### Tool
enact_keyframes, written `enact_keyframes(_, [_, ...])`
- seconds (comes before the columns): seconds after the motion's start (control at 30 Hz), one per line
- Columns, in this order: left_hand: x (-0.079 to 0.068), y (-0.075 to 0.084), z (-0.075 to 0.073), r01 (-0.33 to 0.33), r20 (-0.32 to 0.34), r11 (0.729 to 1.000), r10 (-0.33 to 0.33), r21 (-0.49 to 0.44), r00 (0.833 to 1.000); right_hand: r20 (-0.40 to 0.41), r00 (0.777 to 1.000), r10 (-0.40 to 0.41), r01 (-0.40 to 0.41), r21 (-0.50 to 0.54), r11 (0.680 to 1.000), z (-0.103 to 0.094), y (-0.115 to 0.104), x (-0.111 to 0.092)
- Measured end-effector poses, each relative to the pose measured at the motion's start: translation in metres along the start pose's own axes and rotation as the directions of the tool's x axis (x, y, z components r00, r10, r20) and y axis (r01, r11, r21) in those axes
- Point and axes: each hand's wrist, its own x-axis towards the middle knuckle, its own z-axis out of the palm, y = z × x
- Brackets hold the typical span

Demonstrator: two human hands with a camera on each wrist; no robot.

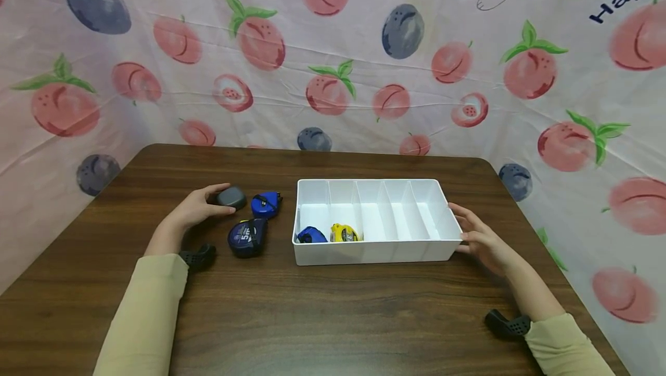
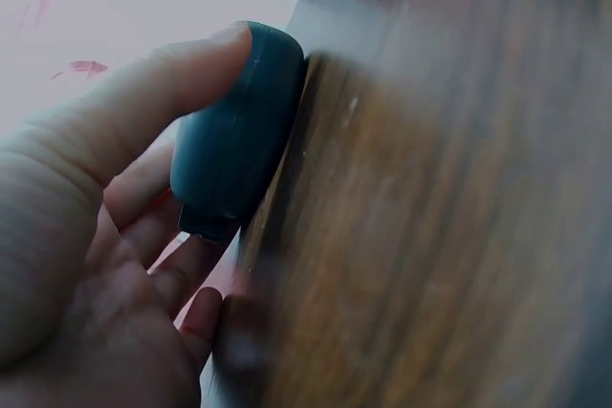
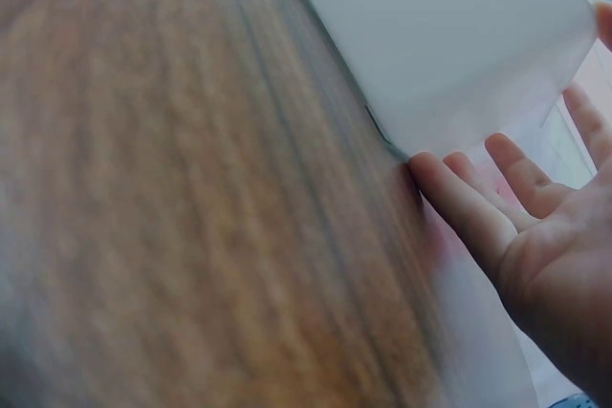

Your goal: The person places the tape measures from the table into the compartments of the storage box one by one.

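Note:
My left hand [image 1: 198, 209] pinches a dark grey, rounded tape measure [image 1: 232, 197] between thumb and fingers at the left of the table. In the left wrist view the thumb lies along the case of this tape measure [image 2: 239, 126], low over the wood. My right hand [image 1: 481, 241] rests its fingers against the right end of a white divided box [image 1: 374, 253]. The right wrist view has those fingertips [image 3: 427, 167] at the box's end wall [image 3: 449, 45]. Inside the box, a blue tape measure [image 1: 311, 235] and a yellow one [image 1: 344, 233] sit in the two leftmost compartments.
A bright blue tape measure [image 1: 266, 205] and a dark blue tape measure [image 1: 247, 238] marked 5m lie between my left hand and the box. The brown wooden table [image 1: 333, 318] meets a fruit-print cloth [image 1: 359, 127] behind and at both sides.

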Motion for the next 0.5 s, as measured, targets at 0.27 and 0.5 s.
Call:
enact_keyframes(0.27, [0.0041,-0.0017,0.0017,-0.008,-0.025,1.000,0.007,-0.013,1.000,-0.012,1.000,0.010,-0.010,-0.007,1.000,0.0004,-0.0016,-0.0007])
enact_keyframes(0.5, [0.0014,-0.0010,0.0010,0.000,-0.016,1.000,0.000,-0.011,1.000,0.001,1.000,-0.005,0.005,0.007,1.000,0.0005,-0.0007,-0.0002])
